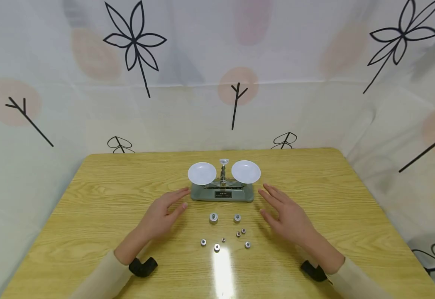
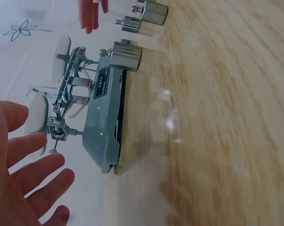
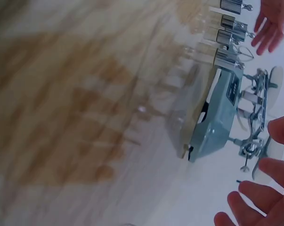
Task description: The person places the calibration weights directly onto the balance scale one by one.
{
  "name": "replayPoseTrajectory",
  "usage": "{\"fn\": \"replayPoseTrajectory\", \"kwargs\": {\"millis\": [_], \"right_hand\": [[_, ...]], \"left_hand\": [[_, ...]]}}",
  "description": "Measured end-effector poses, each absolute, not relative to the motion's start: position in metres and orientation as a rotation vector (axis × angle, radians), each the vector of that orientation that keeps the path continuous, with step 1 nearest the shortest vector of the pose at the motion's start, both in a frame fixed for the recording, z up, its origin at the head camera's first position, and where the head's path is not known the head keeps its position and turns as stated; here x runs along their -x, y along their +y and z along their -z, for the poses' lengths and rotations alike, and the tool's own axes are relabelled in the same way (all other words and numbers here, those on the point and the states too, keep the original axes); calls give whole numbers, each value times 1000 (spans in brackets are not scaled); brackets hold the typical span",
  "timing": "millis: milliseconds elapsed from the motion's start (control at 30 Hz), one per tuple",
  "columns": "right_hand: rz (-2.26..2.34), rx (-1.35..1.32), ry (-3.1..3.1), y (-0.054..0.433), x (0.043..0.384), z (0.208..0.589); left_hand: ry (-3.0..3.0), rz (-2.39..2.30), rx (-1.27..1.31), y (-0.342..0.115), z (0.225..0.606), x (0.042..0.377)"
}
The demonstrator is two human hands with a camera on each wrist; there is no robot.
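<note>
A balance scale (image 1: 223,193) with a grey-green base stands on the wooden table, carrying a white left pan (image 1: 201,173) and a white right pan (image 1: 245,172). Beside the base's left end is my left hand (image 1: 162,214), fingers extended and nothing held. My right hand (image 1: 290,218) mirrors it on the right, fingers spread apart and holding nothing. Between the hands, in front of the scale, several metal weights of different sizes stand, among them a large weight (image 1: 213,218), another weight (image 1: 237,218) and a tiny weight (image 1: 223,239). Both wrist views show the scale's base (image 2: 101,117) close to the fingers.
The wood-grain table (image 1: 109,199) reaches back to a pale patterned cloth (image 1: 187,116), which also hangs at both sides. A dark strap mount (image 1: 142,267) sits at the left wrist, and another mount (image 1: 313,271) at the right. Light glares off the table's front middle.
</note>
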State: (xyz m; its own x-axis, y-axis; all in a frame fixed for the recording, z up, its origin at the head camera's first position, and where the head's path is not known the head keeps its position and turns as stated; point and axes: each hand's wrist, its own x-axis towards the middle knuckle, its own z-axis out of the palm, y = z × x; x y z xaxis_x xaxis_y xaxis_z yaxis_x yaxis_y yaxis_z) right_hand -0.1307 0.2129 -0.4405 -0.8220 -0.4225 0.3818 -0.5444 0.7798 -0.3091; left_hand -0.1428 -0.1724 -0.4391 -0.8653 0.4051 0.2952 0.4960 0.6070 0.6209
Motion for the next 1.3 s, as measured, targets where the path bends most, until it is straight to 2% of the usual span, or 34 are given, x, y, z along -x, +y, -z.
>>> {"fn": "replayPoseTrajectory", "kwargs": {"millis": [433,633,933,1300], "right_hand": [[-1006,-722,-2751,211,138,447],[-1322,-604,-2821,209,143,452],[-1617,-624,-2829,205,150,455],[-1633,-744,-2860,196,155,455]], "left_hand": [[-2711,1589,496,-171,456,163],[-2677,1738,445,-167,460,174],[-2666,1749,414,-160,461,184],[-2674,1749,394,-154,466,197]]}}
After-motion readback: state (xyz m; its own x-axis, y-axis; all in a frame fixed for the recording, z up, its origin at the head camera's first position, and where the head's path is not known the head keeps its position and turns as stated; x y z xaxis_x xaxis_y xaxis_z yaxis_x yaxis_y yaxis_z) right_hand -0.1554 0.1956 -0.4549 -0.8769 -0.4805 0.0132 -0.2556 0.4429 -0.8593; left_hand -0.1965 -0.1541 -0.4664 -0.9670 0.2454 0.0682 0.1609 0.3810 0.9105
